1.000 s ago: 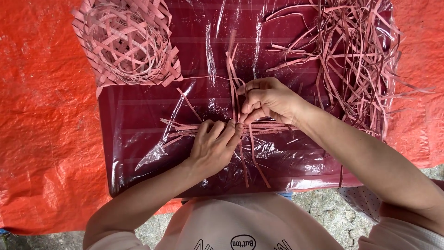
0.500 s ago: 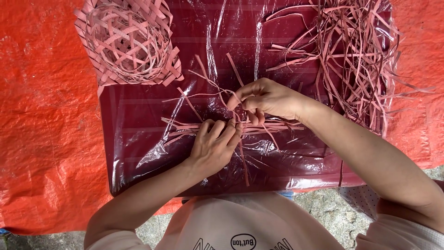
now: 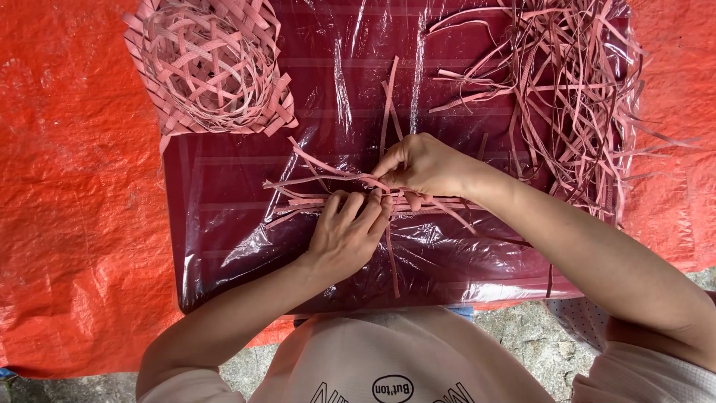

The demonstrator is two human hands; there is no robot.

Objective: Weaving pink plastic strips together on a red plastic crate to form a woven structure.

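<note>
While left hand (image 3: 344,237) presses crossed pink flat weaving strips (image 3: 328,186) onto dark red plastic-wrapped board (image 3: 224,224), right hand (image 3: 421,166) pinches one strip; finished pink woven basket (image 3: 209,63) at 11 o'clock, loose strip pile (image 3: 574,97) at 2

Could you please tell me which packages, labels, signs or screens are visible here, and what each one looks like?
Printed logo: on the person's pale shirt at the bottom edge, a small white oval with a dark outline and dark lettering.
Larger print: dark letters beside the oval, cut off by the frame.
No packages, signs or screens show.

obst: basket (image 3: 209,67) far-L, loose strips (image 3: 574,97) far-R | mid gap free
</note>
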